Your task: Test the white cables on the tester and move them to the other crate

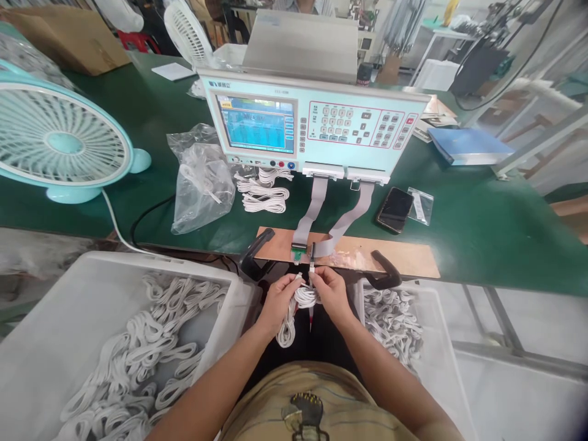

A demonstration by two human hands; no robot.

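A coiled white cable [305,298] hangs between my hands at the front edge of the table. My left hand [280,300] is closed on one end of it, its small plug pointing up below a green circuit board [299,252]. With thumb and fingers, my right hand [331,294] pinches the cable's other plug [312,269], which is up against the dark connector at the end of the right grey ribbon cable [349,217]. Whether that plug is fully seated I cannot tell. The left grey ribbon cable [313,208] runs from the tester [257,86] to the circuit board.
Black clamps [255,254] hold a wooden board [413,260] at the edge. White bins [229,275] of coiled cables flank my lap. Around the tester are a fan [64,144], a plastic bag [199,190], cable coils [264,199], a phone [395,209] and a blue folder [468,146].
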